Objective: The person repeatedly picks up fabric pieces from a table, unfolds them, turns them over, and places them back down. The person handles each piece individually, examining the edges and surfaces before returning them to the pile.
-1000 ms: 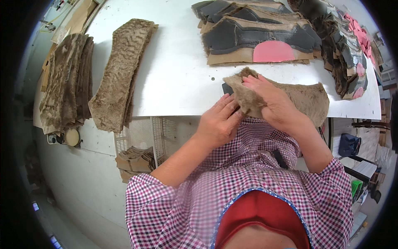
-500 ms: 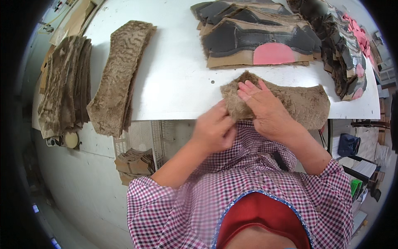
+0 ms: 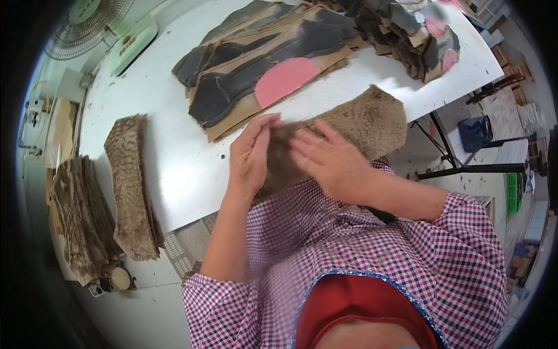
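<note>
A brown fur-like fabric piece [image 3: 369,119] lies at the table's near edge, its near side against my checked clothing. My right hand [image 3: 334,163] rests on top of it, open, with the fingers stretched out flat and a little blurred. At the left end of the piece stands my left hand [image 3: 250,154], turned on its side. Its fingers point up and away from me and the thumb lies along the piece, with no grip on it visible. The piece's left end is partly hidden by the hands and smeared by motion.
Layered dark pieces with a pink patch [image 3: 288,81] lie beyond my hands. More pieces are heaped [image 3: 407,43] at the far right. Two fur stacks, one patterned [image 3: 129,180] and one browner [image 3: 81,215], lie at the left. A fan [image 3: 87,26] stands far left.
The view has turned, shifting the table's contents. My left hand has gone from closed at the fur piece's left corner to opened beside its end. My right hand still lies on the piece.
</note>
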Tool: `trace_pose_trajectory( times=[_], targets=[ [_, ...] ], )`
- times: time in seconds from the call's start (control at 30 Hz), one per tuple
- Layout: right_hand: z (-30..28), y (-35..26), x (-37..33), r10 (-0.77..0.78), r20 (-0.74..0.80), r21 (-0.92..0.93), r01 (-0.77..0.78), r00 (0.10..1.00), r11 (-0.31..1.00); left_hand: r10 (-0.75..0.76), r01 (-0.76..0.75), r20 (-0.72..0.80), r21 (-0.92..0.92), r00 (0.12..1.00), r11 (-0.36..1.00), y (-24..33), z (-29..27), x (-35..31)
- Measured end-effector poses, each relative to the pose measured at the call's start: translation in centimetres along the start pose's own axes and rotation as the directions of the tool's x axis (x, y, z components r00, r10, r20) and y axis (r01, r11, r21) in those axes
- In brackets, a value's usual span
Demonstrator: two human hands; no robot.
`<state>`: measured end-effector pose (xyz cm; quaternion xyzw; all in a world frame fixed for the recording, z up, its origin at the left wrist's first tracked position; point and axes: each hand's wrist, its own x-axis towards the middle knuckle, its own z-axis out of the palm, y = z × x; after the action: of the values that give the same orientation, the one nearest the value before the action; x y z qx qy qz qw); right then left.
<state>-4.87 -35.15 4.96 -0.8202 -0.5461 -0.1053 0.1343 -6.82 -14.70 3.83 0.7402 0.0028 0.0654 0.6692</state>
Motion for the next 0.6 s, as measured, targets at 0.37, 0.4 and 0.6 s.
trace_pose_trajectory(
  times=[0.37, 0.4, 0.6],
  targets=[
    [-5.5, 7.0, -9.0, 0.780, -0.269, 0.462, -0.635, 0.565, 0.619, 0.061, -0.072, 0.138, 0.080, 0.989, 0.994, -0.7, -1.4, -0.9],
    [-6.4, 7.1, -8.4, 0.890, -0.130, 0.667, -0.626, 0.437, 0.404, 0.072, -0.093, 0.139, 0.153, 0.988, 0.984, -0.7, -1.4, -1.1],
    [-6.0, 10.7, -8.0, 0.802, 0.430, 0.900, -0.123, 0.414, -0.419, 0.106, -0.191, 0.242, 0.362, 0.964, 0.913, -0.1, -1.2, -1.0]
  ],
)
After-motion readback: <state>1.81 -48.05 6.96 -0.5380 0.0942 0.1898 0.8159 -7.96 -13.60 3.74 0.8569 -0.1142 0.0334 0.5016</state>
